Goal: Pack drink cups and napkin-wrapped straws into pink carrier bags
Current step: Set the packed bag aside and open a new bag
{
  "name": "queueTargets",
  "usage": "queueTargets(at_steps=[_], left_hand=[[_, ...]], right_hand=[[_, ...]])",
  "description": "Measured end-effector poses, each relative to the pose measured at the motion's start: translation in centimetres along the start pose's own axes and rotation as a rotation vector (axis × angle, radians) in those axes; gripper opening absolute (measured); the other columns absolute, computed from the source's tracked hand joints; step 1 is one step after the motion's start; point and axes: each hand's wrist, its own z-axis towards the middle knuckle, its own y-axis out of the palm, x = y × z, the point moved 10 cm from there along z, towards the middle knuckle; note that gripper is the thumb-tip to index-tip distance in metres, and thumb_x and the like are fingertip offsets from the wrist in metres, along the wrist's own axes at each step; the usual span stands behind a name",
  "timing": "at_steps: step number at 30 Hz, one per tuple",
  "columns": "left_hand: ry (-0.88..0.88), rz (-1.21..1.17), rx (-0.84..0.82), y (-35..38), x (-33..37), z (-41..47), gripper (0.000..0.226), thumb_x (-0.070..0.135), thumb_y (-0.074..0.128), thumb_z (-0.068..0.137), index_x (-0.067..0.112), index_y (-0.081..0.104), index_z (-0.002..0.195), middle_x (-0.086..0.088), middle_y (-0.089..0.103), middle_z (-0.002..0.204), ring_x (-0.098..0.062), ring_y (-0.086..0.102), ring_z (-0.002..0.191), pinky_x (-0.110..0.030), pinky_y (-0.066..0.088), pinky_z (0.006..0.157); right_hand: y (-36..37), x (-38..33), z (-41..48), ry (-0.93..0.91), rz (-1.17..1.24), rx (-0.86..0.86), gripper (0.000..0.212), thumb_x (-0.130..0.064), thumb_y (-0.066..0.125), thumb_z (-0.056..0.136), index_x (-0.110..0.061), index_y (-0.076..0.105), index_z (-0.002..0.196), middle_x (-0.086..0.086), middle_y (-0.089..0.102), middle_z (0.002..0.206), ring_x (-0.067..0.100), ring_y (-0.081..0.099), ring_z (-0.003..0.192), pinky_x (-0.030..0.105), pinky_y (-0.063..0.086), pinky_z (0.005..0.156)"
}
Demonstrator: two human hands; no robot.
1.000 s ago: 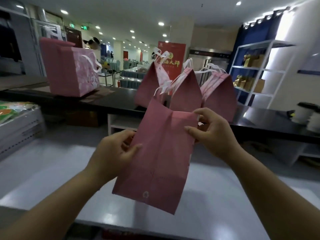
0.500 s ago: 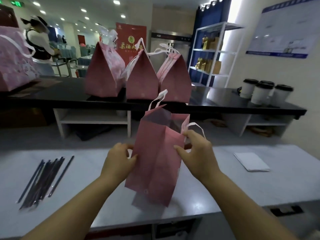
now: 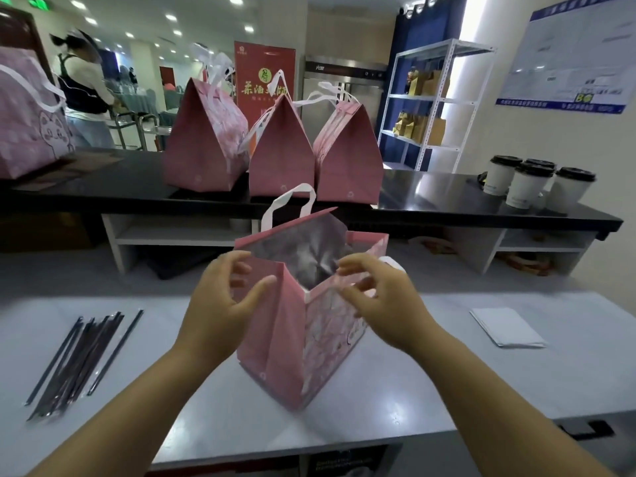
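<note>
Head view: pink carrier bag (image 3: pixel 275 339) stands upright, mouth open, on the grey tabletop (image 3: pixel 206 414), between both hands.
Left hand (image 3: pixel 220 304): fingers and thumb curled onto the bag's left rim.
Right hand (image 3: pixel 382 304): fingers pinching the bag's near right rim.
Straws (image 3: pixel 75 359): dark bundle lying at left, well apart from the bag.
Napkins (image 3: pixel 506 327): white stack at right.
Cups (image 3: pixel 530 184): white, black-lidded, on the black rear tabletop (image 3: pixel 103 187), right end.
Closed pink bags (image 3: pixel 280 156): three, on the same rear tabletop.
</note>
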Motion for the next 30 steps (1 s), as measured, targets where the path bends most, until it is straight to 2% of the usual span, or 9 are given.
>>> queueTargets(at_steps=[3, 5, 8, 10, 17, 20, 23, 27, 30], left_hand=[[0.173, 0.139, -0.172, 2.3, 3.0, -0.4, 0.055, 0.069, 0.054, 0.070, 0.039, 0.048, 0.116, 0.019, 0.046, 0.112, -0.007, 0.048, 0.105, -0.025, 0.045, 0.083], [0.230, 0.272, -0.289, 4.3, 4.0, -0.6, 0.064, 0.076, 0.050, 0.067, 0.041, 0.047, 0.121, 0.020, 0.039, 0.121, -0.006, 0.036, 0.115, -0.026, 0.038, 0.090], [0.256, 0.418, -0.407, 6.5, 3.5, -0.9, 0.062, 0.070, 0.059, 0.068, 0.040, 0.050, 0.121, 0.019, 0.035, 0.128, -0.006, 0.024, 0.122, -0.025, 0.032, 0.099], [0.293, 0.425, -0.414, 6.9, 3.1, -0.8, 0.051, 0.058, 0.067, 0.072, 0.037, 0.055, 0.117, 0.016, 0.037, 0.129, -0.007, 0.025, 0.123, -0.025, 0.031, 0.100], [0.310, 0.391, -0.327, 5.0, 1.2, 3.6, 0.038, 0.026, 0.074, 0.076, 0.023, 0.061, 0.111, 0.015, 0.046, 0.111, -0.007, 0.040, 0.110, -0.020, 0.033, 0.093], [0.308, 0.398, -0.322, 3.9, 0.5, 5.6, 0.032, 0.015, 0.074, 0.075, 0.024, 0.063, 0.104, 0.014, 0.050, 0.106, -0.005, 0.046, 0.103, -0.022, 0.039, 0.091], [0.307, 0.380, -0.326, 3.1, 0.4, 6.8, 0.025, 0.021, 0.071, 0.078, 0.027, 0.062, 0.101, 0.016, 0.052, 0.103, -0.002, 0.050, 0.095, -0.022, 0.043, 0.086], [0.351, 0.350, -0.346, 3.0, 1.6, 8.3, 0.023, 0.053, 0.059, 0.076, 0.039, 0.056, 0.094, 0.029, 0.051, 0.097, 0.005, 0.051, 0.094, -0.017, 0.042, 0.079], [0.396, 0.276, -0.337, 3.4, 4.0, 9.4, 0.018, 0.049, 0.061, 0.076, 0.038, 0.057, 0.090, 0.025, 0.055, 0.093, 0.001, 0.056, 0.089, -0.017, 0.045, 0.076]], right_hand=[[-3.1, 0.7, 1.7, -0.064, -0.186, 0.166, 0.020, -0.011, 0.065, 0.087, -0.014, 0.067, 0.107, -0.014, 0.064, 0.090, 0.001, 0.058, 0.074, 0.019, 0.048, 0.072], [-4.1, 1.5, 3.0, -0.086, -0.337, 0.180, 0.029, -0.003, 0.060, 0.088, -0.013, 0.066, 0.115, -0.002, 0.067, 0.105, 0.015, 0.060, 0.093, 0.024, 0.045, 0.080], [-2.1, 5.3, 4.7, 0.048, -0.567, -0.122, 0.056, 0.005, 0.046, 0.089, -0.020, 0.046, 0.139, -0.001, 0.045, 0.144, 0.022, 0.034, 0.136, 0.038, 0.035, 0.107], [-1.1, 7.7, 4.7, 0.169, -0.658, -0.313, 0.065, 0.006, 0.039, 0.089, -0.024, 0.032, 0.146, -0.006, 0.028, 0.155, 0.020, 0.015, 0.146, 0.048, 0.021, 0.116], [-3.1, 6.3, 5.7, 0.129, -0.658, -0.212, 0.032, -0.041, 0.061, 0.088, -0.030, 0.059, 0.118, -0.006, 0.055, 0.112, 0.014, 0.052, 0.102, 0.035, 0.049, 0.088], [-3.0, 5.5, 5.8, 0.120, -0.598, -0.246, 0.039, -0.058, 0.060, 0.081, -0.027, 0.063, 0.104, -0.011, 0.061, 0.102, 0.010, 0.058, 0.093, 0.035, 0.052, 0.082], [-2.8, 4.7, 6.2, 0.093, -0.482, -0.240, 0.031, -0.053, 0.064, 0.080, -0.028, 0.065, 0.098, -0.015, 0.064, 0.094, 0.004, 0.060, 0.087, 0.034, 0.054, 0.080], [-3.4, 4.0, 7.2, 0.031, -0.381, -0.151, 0.020, -0.040, 0.068, 0.083, -0.024, 0.068, 0.096, -0.015, 0.066, 0.086, -0.001, 0.061, 0.081, 0.025, 0.054, 0.078], [-4.9, 3.8, 8.0, -0.013, -0.289, -0.053, 0.011, -0.035, 0.070, 0.082, -0.027, 0.069, 0.091, -0.016, 0.067, 0.081, -0.001, 0.062, 0.079, 0.018, 0.051, 0.074]])
